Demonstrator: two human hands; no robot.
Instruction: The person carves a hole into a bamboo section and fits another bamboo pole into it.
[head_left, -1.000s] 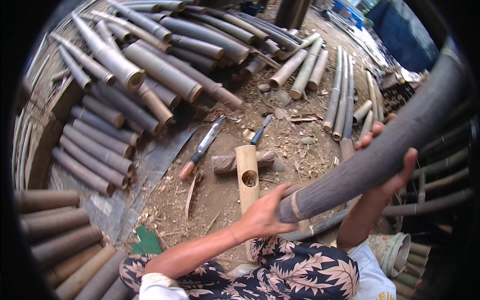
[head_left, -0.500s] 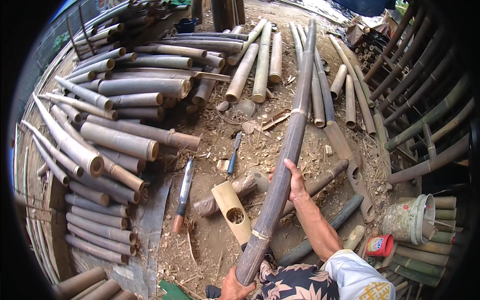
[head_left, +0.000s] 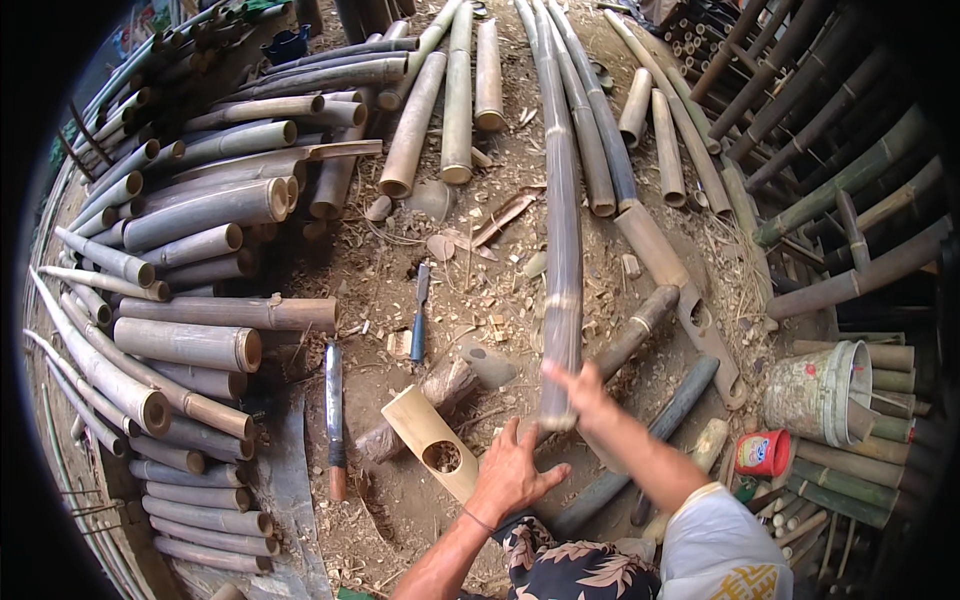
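A long dark bamboo pole [head_left: 563,240] lies away from me, its near end by my hands. My right hand [head_left: 585,400] is at this near end, smeared by motion; I cannot tell if its fingers grip the pole. My left hand [head_left: 512,472] is open with fingers spread, just left of and below the pole's end, holding nothing. Beside it lies a pale bamboo piece [head_left: 408,418] with an oval hole, propped near a short log [head_left: 375,443]. Further left are a long-bladed knife [head_left: 334,400] with a wooden handle and a blue-handled chisel [head_left: 418,325].
Piled bamboo poles [head_left: 190,345] fill the left side. More bamboo lengths [head_left: 458,110] lie at the far side. A dirty white bucket [head_left: 805,395] and a red container [head_left: 762,453] stand at right, near a bamboo rack [head_left: 850,280]. Wood chips litter the dirt floor.
The dark pole has moved forward, away from me, and lower. My left hand has let go of its near end and opened. My right hand is now near that end. The view has shifted.
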